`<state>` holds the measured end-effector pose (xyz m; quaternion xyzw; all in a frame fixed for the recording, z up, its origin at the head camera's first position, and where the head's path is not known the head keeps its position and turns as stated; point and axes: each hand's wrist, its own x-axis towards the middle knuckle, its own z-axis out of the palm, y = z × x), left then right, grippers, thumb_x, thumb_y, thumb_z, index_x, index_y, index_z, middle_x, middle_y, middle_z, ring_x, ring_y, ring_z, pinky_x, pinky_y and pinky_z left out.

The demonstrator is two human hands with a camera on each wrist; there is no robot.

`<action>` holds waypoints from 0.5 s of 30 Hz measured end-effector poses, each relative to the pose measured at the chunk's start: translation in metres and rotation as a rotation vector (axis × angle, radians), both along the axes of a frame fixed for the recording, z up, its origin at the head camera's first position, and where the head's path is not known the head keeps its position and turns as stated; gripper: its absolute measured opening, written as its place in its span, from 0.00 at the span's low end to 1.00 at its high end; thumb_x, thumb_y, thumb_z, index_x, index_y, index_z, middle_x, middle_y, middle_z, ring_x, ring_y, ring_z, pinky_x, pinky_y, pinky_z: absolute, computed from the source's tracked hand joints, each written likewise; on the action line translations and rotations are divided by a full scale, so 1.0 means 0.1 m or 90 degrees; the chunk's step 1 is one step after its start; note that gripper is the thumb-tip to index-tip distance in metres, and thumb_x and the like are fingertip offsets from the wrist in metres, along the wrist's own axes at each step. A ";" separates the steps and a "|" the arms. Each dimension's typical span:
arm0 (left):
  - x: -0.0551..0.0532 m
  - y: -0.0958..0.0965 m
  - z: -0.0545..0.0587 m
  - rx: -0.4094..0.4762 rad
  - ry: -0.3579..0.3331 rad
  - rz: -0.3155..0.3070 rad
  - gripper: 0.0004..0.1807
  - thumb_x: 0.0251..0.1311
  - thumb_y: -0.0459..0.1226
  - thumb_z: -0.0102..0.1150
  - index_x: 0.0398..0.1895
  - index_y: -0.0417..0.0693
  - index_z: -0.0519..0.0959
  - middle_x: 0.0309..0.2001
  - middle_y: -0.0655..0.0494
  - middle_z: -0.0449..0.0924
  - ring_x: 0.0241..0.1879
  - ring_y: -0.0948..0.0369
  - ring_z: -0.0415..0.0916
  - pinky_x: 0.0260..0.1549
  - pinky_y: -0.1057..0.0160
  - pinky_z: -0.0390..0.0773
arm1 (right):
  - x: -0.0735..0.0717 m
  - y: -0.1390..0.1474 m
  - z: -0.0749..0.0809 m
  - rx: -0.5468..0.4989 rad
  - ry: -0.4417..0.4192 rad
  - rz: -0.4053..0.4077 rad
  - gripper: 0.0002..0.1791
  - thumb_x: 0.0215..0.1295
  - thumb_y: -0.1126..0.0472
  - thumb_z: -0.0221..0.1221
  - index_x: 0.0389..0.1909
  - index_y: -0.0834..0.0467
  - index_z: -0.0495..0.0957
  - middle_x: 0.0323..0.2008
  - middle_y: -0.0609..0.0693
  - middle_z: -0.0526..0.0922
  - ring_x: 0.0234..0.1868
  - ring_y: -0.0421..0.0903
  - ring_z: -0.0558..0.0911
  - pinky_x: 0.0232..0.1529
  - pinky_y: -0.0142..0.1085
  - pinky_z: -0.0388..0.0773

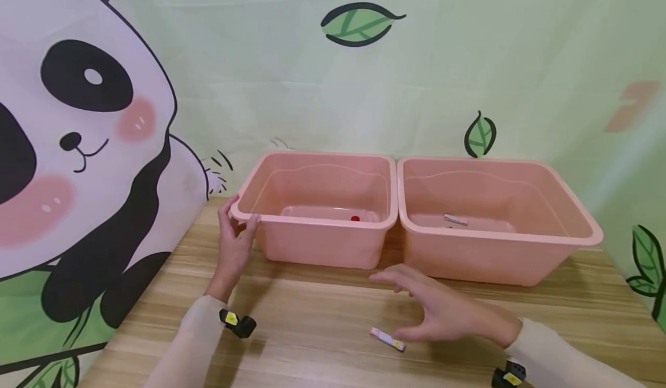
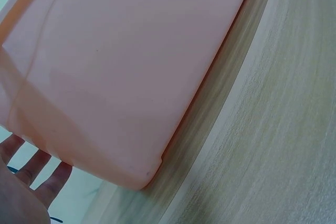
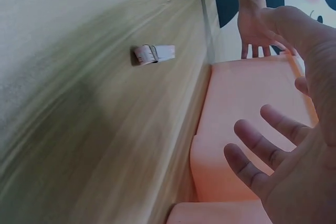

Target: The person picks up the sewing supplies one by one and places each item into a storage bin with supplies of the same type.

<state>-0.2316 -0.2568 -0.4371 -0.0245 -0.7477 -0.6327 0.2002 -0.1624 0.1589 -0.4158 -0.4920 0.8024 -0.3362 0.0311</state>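
My left hand (image 1: 236, 246) holds the front left corner of the left pink plastic tub (image 1: 322, 243), thumb at the front and fingers along the side. In the left wrist view, fingers (image 2: 52, 182) lie against the tub's wall. Over the table, my right hand (image 1: 442, 307) is spread with nothing in it. Just left of its thumb lies a small, narrow, pale pink-and-white object (image 1: 387, 339) with a yellow mark at one end; its kind is unclear. It also shows on the wood in the right wrist view.
Inside the left tub is a small red thing (image 1: 355, 218). A second pink tub (image 1: 478, 258) stands close on the right, with a similar pale strip-shaped object (image 1: 455, 220) on its floor. A printed panda cloth (image 1: 260, 99) hangs behind the wooden table (image 1: 302, 342).
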 end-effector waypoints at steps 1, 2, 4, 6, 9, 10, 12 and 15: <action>0.00 0.00 0.00 0.002 0.000 0.000 0.36 0.75 0.45 0.56 0.79 0.65 0.51 0.75 0.54 0.62 0.58 0.52 0.69 0.49 0.74 0.78 | 0.01 0.00 -0.01 0.008 -0.004 -0.007 0.50 0.57 0.54 0.76 0.77 0.42 0.59 0.70 0.43 0.67 0.61 0.43 0.74 0.58 0.45 0.78; 0.01 0.00 0.00 0.002 0.000 0.000 0.36 0.75 0.46 0.56 0.79 0.65 0.51 0.75 0.54 0.62 0.59 0.52 0.69 0.49 0.73 0.78 | 0.01 0.00 -0.03 0.016 -0.007 -0.013 0.50 0.57 0.53 0.76 0.77 0.41 0.59 0.70 0.42 0.66 0.60 0.44 0.74 0.58 0.45 0.78; 0.00 0.00 0.00 0.003 0.000 0.001 0.36 0.75 0.46 0.56 0.79 0.65 0.51 0.75 0.54 0.62 0.59 0.53 0.69 0.50 0.73 0.78 | 0.03 0.00 -0.06 0.036 -0.017 -0.030 0.50 0.56 0.52 0.76 0.77 0.38 0.58 0.70 0.41 0.66 0.58 0.45 0.76 0.56 0.47 0.79; 0.00 0.00 0.00 0.002 -0.001 0.002 0.36 0.75 0.46 0.56 0.79 0.65 0.51 0.75 0.55 0.62 0.59 0.53 0.69 0.50 0.73 0.78 | 0.04 0.00 -0.09 0.053 -0.027 -0.046 0.50 0.56 0.50 0.76 0.77 0.36 0.58 0.69 0.40 0.66 0.55 0.46 0.78 0.55 0.48 0.80; -0.02 -0.01 -0.01 0.004 -0.005 0.003 0.36 0.75 0.45 0.56 0.79 0.66 0.50 0.75 0.55 0.61 0.60 0.54 0.69 0.51 0.73 0.77 | 0.05 -0.01 -0.13 0.070 -0.027 -0.054 0.49 0.56 0.47 0.76 0.76 0.35 0.59 0.66 0.42 0.69 0.54 0.47 0.79 0.53 0.47 0.80; -0.02 -0.01 -0.01 0.005 -0.007 0.002 0.36 0.75 0.45 0.55 0.79 0.65 0.50 0.75 0.55 0.61 0.60 0.54 0.68 0.51 0.73 0.77 | 0.05 -0.01 -0.15 0.075 -0.024 -0.056 0.49 0.56 0.47 0.76 0.76 0.35 0.60 0.65 0.43 0.70 0.53 0.46 0.79 0.53 0.45 0.80; -0.03 -0.02 -0.02 0.009 -0.009 -0.001 0.36 0.76 0.43 0.55 0.80 0.64 0.50 0.76 0.54 0.61 0.61 0.53 0.68 0.51 0.73 0.77 | 0.05 -0.02 -0.18 0.082 -0.014 -0.057 0.49 0.55 0.46 0.76 0.76 0.36 0.61 0.62 0.44 0.71 0.52 0.45 0.78 0.52 0.42 0.80; -0.04 -0.02 -0.03 0.011 -0.011 -0.006 0.37 0.76 0.42 0.55 0.80 0.60 0.49 0.76 0.51 0.60 0.61 0.53 0.68 0.51 0.74 0.77 | 0.05 -0.03 -0.25 0.094 -0.007 -0.056 0.48 0.54 0.47 0.77 0.75 0.38 0.62 0.60 0.46 0.73 0.52 0.43 0.79 0.52 0.41 0.79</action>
